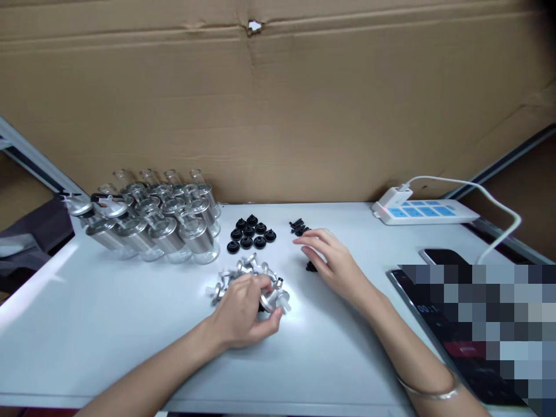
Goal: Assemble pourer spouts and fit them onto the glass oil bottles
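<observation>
inside the left hand [243,311], silver spout [268,302]

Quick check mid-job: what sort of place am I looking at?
Probably a workbench in a small workshop: glass bottles stand in rows, small black parts and silvery fittings lie grouped on a white tabletop, with cardboard behind.
</observation>
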Demonstrator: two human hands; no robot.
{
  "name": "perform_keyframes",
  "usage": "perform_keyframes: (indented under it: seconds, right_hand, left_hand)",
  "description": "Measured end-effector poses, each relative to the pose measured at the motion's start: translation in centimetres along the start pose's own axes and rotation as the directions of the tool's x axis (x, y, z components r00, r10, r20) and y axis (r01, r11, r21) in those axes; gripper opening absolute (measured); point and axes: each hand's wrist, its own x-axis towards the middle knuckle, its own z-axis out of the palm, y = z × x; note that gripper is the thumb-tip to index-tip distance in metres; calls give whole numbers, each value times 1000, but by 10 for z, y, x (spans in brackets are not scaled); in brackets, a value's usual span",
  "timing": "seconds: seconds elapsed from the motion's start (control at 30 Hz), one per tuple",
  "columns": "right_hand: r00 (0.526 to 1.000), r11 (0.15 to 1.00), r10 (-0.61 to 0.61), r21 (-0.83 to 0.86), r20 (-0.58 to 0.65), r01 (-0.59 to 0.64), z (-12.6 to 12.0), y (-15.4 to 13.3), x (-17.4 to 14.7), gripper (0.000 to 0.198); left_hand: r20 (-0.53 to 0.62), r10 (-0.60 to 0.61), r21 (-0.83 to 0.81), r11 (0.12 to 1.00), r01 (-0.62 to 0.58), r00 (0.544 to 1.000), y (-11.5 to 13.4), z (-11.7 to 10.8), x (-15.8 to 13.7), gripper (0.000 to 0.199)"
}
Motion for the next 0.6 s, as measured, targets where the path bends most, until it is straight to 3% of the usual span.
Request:
perform_keyframes:
  seconds: [0.1,0.17,0.27,0.37,0.47,0.6]
  right_hand:
    - [963,966,-232,87,-138,245,-3,-26,2,15]
    - [955,931,-254,229,-154,285,-1,-39,1,12]
    - [980,861,-168,468,-110,200,3,-47,-1,11]
    - [996,822,-78,563,-37,85,5,-46,-2,8]
    - [999,834,-39,550,-19,43,6,-44,-2,9]
    - [993,899,-101,422,-62,117,9,-43,-4,20]
  left_hand:
    - [6,-54,-79,995,54,999,-2,0,-3,21]
    - [12,-77,-145,986,78,997,-4,1,-5,21]
    - [38,-97,-233,967,104,995,-6,1,-7,20]
    - [65,-100,-287,951,115,993,-6,0,-7,21]
    - [62,-100,-242,964,112,993,-5,-2,-3,21]
    - [21,-88,-133,987,90,996,-4,-5,2,23]
